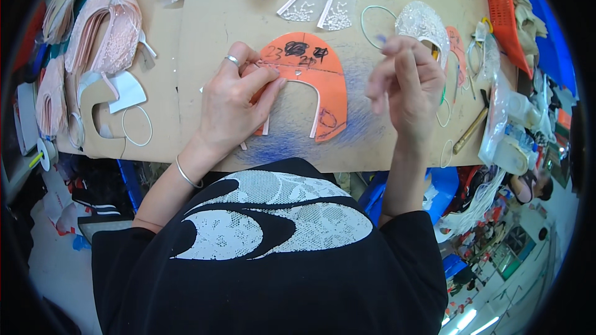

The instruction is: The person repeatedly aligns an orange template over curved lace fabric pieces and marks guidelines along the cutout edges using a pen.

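Observation:
A horseshoe-shaped orange template [332,87] with dark handwritten marks lies flat on the brown board. My left hand [236,96], wearing a ring, pinches with thumb and fingertips at the template's left inner edge and covers most of that arm. Pale strips [315,115] show along the template's inner edge; what lies beneath it is hidden. Raised to the right of the template, apart from it, is my right hand [410,84], blurred, its fingers curled. A small bluish blur shows at its fingertips, too unclear to name.
White lace shoe-upper pieces [338,0] lie at the far side. Bundled pink lace uppers [112,31] sit at left. To the right are a sparkly white upper [422,22], a hammer-like wooden-handled tool [470,130] and a red basket [506,22]. Blue scribbles mark the board [205,0].

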The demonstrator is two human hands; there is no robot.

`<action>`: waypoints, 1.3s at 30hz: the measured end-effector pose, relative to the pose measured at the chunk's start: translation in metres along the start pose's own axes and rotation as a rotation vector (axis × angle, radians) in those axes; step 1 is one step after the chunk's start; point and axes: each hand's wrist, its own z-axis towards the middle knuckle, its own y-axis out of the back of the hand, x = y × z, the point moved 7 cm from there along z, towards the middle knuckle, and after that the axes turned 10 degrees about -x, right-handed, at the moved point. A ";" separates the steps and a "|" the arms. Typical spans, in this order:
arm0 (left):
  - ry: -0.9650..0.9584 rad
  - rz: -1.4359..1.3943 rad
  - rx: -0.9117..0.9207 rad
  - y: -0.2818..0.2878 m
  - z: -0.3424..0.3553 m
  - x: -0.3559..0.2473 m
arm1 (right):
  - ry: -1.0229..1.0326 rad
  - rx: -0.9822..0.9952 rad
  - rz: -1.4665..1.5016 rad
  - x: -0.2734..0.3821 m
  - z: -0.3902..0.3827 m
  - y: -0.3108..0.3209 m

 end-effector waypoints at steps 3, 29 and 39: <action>0.001 -0.005 0.012 0.003 0.000 0.001 | -0.138 -0.007 0.059 -0.016 0.003 0.000; -0.005 0.168 0.125 0.001 -0.003 -0.007 | 0.465 -0.101 -0.405 -0.017 -0.021 -0.049; -0.130 0.390 0.194 0.027 -0.043 0.007 | 0.048 0.028 -0.021 -0.060 -0.017 -0.066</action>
